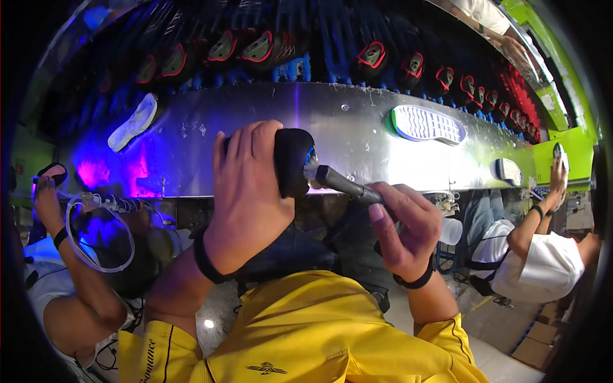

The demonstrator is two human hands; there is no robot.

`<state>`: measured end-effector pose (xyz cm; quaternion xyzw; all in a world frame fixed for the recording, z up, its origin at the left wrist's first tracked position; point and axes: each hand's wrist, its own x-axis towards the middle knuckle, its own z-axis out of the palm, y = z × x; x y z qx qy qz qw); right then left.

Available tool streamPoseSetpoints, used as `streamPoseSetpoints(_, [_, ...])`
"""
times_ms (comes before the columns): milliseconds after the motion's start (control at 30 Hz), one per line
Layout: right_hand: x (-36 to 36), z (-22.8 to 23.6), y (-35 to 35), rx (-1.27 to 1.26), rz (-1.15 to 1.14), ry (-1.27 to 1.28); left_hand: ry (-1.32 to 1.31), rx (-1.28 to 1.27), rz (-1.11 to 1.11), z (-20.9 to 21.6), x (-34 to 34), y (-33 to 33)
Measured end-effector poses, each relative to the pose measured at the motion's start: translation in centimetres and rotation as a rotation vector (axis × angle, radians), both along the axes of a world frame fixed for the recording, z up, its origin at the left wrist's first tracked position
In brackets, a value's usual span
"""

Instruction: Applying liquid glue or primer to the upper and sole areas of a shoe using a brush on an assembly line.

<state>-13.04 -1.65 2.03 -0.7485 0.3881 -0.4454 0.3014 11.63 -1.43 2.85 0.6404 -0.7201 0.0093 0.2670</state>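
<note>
My left hand is wrapped round a black shoe upper, held up in front of me near the edge of the metal bench. A small patch of blue shows on the side of the upper that faces right. In my right hand is a brush with a dark handle, gripped between thumb and fingers. Its pale tip is against the blue-marked side of the upper, or very close to it; I cannot tell which. Most of the upper's left part is hidden behind my left hand.
On the metal bench lie a white sole at left, a white-and-blue sole at right and another sole farther right. Several black shoes with red collars stand on a rack behind. Co-workers sit on both sides.
</note>
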Motion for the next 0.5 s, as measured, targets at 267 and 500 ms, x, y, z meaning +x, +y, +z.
streamPoseSetpoints(267, [3.3,-3.3,-4.8,0.061,0.083,-0.219,0.084,0.109,-0.054,1.3,3.1,-2.9])
streamPoseSetpoints(500, [6.4,-6.2,-6.2,0.108,0.092,-0.322,0.222,0.348,-0.06,2.5,5.4,-5.2])
